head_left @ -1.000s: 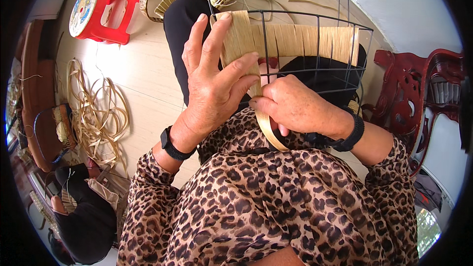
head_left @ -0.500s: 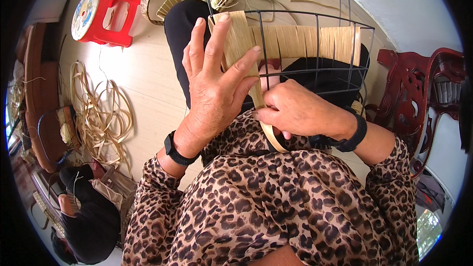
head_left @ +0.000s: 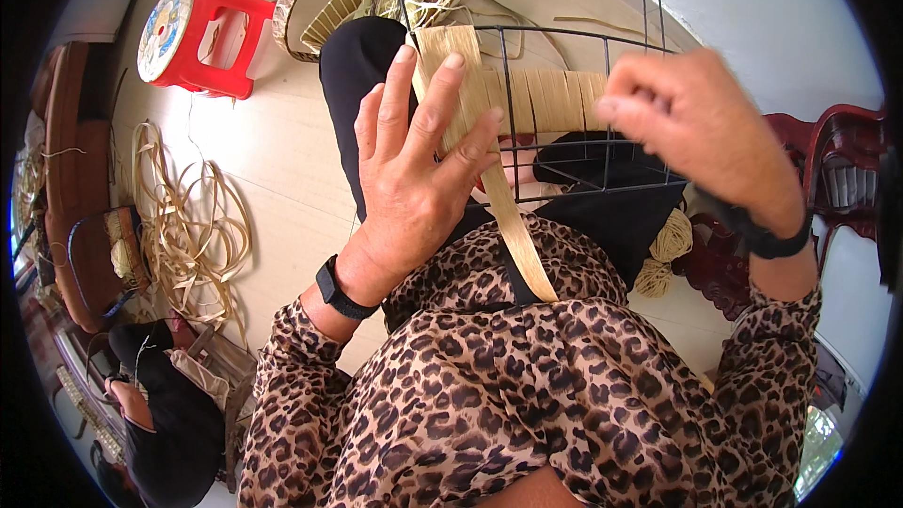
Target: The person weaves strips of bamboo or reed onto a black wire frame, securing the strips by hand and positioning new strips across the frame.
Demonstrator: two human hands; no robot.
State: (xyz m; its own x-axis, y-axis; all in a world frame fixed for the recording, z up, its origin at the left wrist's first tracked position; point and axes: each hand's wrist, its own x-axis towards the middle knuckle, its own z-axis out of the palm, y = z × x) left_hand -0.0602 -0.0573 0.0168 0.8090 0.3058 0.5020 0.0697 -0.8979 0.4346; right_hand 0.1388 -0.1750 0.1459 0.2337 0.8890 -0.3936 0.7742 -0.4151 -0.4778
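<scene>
A black wire basket frame rests across my lap, with a row of flat tan strips wrapped along its far side. My left hand lies open with fingers spread over a tan strip at the frame's left end. The strip's free end trails down onto my leopard-print shirt. Raised above the frame's right part, my right hand has its fingers curled in, slightly blurred, with nothing visible in them. It hides the right end of the wrapped row.
A red plastic stool lies on its side at the upper left. Loose tan strips sprawl on the floor at left. Another person sits lower left. A carved dark-red wooden chair stands at right; tan cord bundles lie nearer.
My right hand has let go of the strip and swung up and right over the frame. My left hand stays spread on the strip at the left end.
</scene>
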